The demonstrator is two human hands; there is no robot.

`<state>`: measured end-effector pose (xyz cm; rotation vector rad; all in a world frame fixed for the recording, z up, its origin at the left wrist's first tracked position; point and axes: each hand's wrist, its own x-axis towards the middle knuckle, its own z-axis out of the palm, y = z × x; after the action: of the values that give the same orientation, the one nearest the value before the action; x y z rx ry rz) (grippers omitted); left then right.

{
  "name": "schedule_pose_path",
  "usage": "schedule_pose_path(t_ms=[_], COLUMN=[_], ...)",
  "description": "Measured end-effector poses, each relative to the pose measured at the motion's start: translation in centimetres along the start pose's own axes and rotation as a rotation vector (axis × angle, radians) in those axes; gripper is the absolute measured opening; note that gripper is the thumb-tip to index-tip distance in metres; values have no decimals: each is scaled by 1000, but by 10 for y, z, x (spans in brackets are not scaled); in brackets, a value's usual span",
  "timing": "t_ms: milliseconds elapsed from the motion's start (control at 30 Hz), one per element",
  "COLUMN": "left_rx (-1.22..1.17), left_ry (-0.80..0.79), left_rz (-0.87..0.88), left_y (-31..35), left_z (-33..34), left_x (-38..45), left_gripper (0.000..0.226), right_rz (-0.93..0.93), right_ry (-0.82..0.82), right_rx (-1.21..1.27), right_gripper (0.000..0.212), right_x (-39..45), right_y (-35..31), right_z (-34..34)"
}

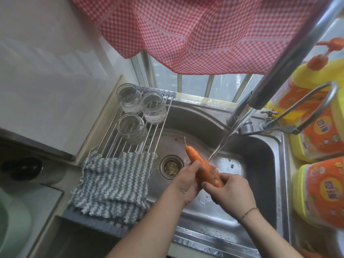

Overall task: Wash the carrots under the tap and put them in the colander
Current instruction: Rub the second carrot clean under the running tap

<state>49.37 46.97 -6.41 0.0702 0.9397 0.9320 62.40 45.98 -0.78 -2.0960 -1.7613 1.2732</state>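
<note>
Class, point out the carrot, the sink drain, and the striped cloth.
carrot (195, 155): head view, bare upper half above the hands.
sink drain (171, 167): head view, strainer centre.
striped cloth (113, 183): head view, middle of the fabric.

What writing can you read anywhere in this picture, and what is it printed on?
Nothing reads clearly enough to quote.
Yellow detergent bottles: large characters on the orange labels, too blurred to read.
Lower detergent bottle: similar label print, also blurred.
Sink: a small stamped mark on the back rim, too small to read.
Carrot, glass jars and striped cloth: no writing visible.
</note>
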Motion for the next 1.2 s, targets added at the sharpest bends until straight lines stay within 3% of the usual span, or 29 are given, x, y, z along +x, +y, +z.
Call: schedule_pose_path(t_ms=[233, 433, 533, 600, 767, 867, 1000, 1100, 1200], left_rx=[-117, -95, -92, -104, -154, -114, -86, -111, -141], left_ry=[62, 39, -17, -24, 87, 49, 66, 226, 366], left_rz=[-53, -52, -48, -57, -90, -70, 31, 114, 126], left_y=[-1, -19, -24, -22, -14, -24, -28, -29, -29], left_z=[4, 1, -1, 1, 4, 4, 7, 16, 26], left_x=[-3, -3, -2, -3, -1, -1, 3, 9, 8], left_gripper=[21, 24, 31, 22, 30, 16, 17, 9, 27], right_rz=[-81, 42, 44, 37, -10, 14, -12, -180, -319], right_ry=[113, -12, -5, 6, 57, 71, 204, 425, 492], right_rx=[-215, 111, 130, 125, 26, 18, -261, -415, -512], right_gripper=[27, 28, 30, 28, 28, 28, 31, 27, 35], right_x=[-10, -6, -8, -9, -11, -10, -18, -21, -20], right_y=[6, 16, 20, 23, 24, 24, 23, 25, 32], right_z=[6, 0, -1, 2, 8, 7, 15, 28, 34])
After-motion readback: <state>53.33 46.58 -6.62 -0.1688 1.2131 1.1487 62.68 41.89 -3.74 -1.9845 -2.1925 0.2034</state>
